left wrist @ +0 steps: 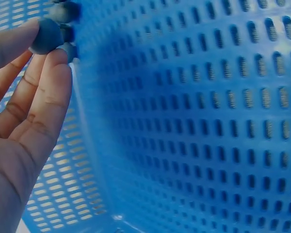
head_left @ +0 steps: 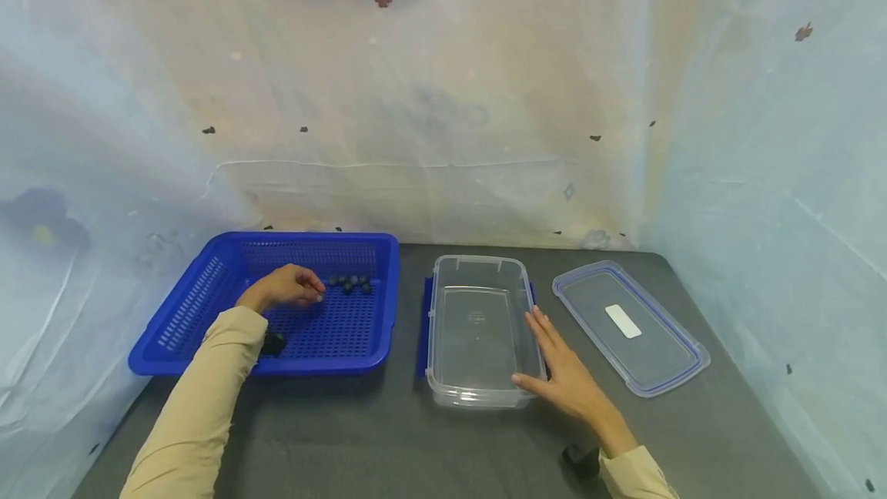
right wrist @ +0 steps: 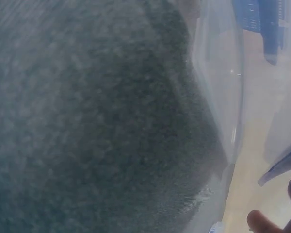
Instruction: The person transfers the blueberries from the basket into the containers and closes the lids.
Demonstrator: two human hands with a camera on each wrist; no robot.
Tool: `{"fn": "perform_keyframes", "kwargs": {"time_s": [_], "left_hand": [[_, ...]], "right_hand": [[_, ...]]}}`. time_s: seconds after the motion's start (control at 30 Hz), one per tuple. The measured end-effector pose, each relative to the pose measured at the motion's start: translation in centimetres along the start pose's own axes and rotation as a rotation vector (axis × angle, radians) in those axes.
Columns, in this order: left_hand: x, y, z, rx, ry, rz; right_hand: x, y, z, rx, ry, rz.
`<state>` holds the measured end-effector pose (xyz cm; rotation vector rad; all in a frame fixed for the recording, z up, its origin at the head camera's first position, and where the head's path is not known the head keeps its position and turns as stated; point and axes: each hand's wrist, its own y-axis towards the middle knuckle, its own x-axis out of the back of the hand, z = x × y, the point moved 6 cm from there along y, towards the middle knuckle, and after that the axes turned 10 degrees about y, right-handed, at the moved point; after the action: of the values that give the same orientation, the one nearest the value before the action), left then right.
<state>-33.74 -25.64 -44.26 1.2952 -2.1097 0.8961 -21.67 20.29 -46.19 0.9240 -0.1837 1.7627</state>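
Note:
Inside the blue plastic basket (head_left: pixel 312 366), my left hand (head_left: pixel 287 287) pinches a blueberry (left wrist: pixel 47 36) between thumb and fingertips, as the left wrist view shows. Several more blueberries (head_left: pixel 352 281) lie together on the basket floor, just right of that hand. A clear plastic container (head_left: pixel 478 337) stands uncovered to the right of the basket. My right hand (head_left: pixel 564 376) rests along its right side with fingers extended, the thumb near the front corner. Only the fingertips (right wrist: pixel 262 223) of this hand appear in the right wrist view.
Right of the container lies its clear lid (head_left: pixel 644 345), with a blue seal and a white label. Blue side clips (head_left: pixel 423 329) hang off the container. Patterned sheeting (head_left: pixel 443 98) rises behind and on both sides of the grey table (head_left: pixel 333 437).

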Motion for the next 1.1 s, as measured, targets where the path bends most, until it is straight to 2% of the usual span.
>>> {"fn": "perform_keyframes", "kwargs": {"time_s": [0.37,0.43,0.47,0.67,0.7,0.87,1.1], "left_hand": [[1.5,-0.2,-2.6,-0.112,-0.014,-0.093],[1.6,-0.4,-3.4,-0.144,-0.013,-0.110],[1.7,-0.7,-4.2,-0.158,-0.011,-0.118],[2.0,-1.0,-6.8,-0.200,0.026,-0.177],[2.0,-0.8,-6.7,-0.203,0.026,-0.189],[2.0,-1.0,-8.8,-0.243,0.005,-0.235],[0.9,-0.9,-11.6,-0.268,-0.061,-0.250]], "right_hand": [[-0.3,0.0,-0.2,0.042,0.094,0.045],[-0.4,-0.1,-0.2,0.042,0.094,0.048],[-0.5,-0.1,-0.1,0.042,0.094,0.049],[-0.5,-0.3,-0.2,0.007,0.118,0.042],[-0.5,-0.3,-0.2,0.002,0.120,0.043],[-0.5,-0.3,-0.2,0.001,0.132,0.040],[-0.6,-0.5,-0.2,0.006,0.147,0.032]]}}
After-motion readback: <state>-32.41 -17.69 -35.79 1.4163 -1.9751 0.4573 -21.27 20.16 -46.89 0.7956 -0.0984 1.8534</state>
